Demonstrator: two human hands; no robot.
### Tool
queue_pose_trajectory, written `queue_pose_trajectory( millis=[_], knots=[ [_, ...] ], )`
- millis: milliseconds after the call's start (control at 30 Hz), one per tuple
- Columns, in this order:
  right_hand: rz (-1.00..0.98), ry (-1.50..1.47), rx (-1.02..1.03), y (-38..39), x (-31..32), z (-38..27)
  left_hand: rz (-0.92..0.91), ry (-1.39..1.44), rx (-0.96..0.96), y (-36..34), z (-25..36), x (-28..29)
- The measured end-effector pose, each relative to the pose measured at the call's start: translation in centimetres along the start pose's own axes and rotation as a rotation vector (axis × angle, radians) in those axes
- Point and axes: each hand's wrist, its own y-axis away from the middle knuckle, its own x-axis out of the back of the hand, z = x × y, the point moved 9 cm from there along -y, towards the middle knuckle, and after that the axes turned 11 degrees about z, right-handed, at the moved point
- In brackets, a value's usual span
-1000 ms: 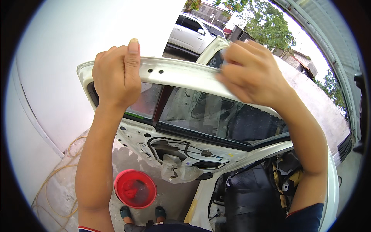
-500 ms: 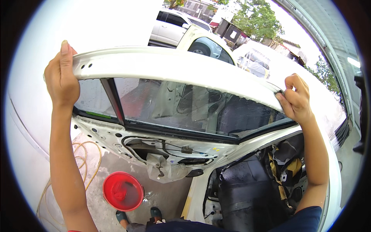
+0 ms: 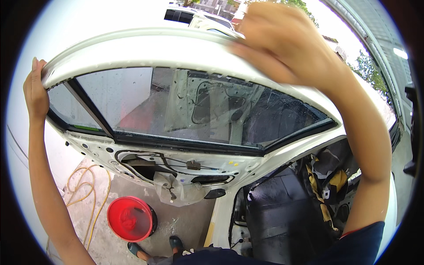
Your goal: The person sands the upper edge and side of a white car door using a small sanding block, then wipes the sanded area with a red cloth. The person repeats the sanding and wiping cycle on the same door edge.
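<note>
A white car door point(image 3: 141, 51) stands open with its inner panel bare, holes, cables and loose translucent plastic showing. Its window point(image 3: 207, 108) is speckled with drops and has a dark divider. At the frame’s far-left end, my left hand point(image 3: 36, 88) grips the upper edge, thumb up. Over the top edge toward the right, my right hand point(image 3: 287, 46) is smeared by motion, fingers curled near or on the frame; whether anything is in them is hidden.
A red bucket point(image 3: 115, 221) with water and red contents sits by my feet, near yellow hose loops point(image 3: 90, 198). The car’s black seat point(image 3: 274, 212) lies open at lower right. Beyond stand a white wall point(image 3: 97, 17), parked vehicles point(image 3: 179, 15) and trees point(image 3: 371, 70).
The door frame appears higher and wider across the view. My left hand has shifted leftward in view, still gripping. My right hand has moved up and leftward from the frame’s right end, now blurred.
</note>
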Motion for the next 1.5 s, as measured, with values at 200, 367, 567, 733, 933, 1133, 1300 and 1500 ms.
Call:
queue_pose_trajectory(
  millis=[200,367,567,733,933,1133,1300,1500],
  knots=[
    [-0.062,0.137,-0.246,14.8,8.2,0.8,0.017,-0.059,-0.079,0.1,-1.2,0.0],
    [-0.047,0.066,-0.146,7.5,3.3,1.4,0.069,0.073,0.106,0.5,-1.0,0.0],
    [0.176,-0.099,-0.101,0.0,-2.0,1.2,-0.098,0.212,0.194,0.0,0.9,-0.2],
    [-0.110,0.075,-0.253,9.8,5.9,1.0,-0.035,0.240,0.254,0.2,1.8,-0.4],
    [-0.042,0.046,-0.276,12.9,6.4,2.1,-0.003,0.204,0.227,0.2,3.8,0.0],
    [0.012,0.052,-0.294,11.7,6.4,1.3,-0.083,0.209,0.219,0.2,5.0,-0.1],
    [0.023,0.140,-0.310,11.8,6.7,0.9,-0.033,0.266,0.208,0.3,5.3,-0.5],
    [-0.041,0.144,-0.282,10.4,6.1,0.6,-0.050,0.287,0.235,0.4,4.9,-0.8]
  ],
)
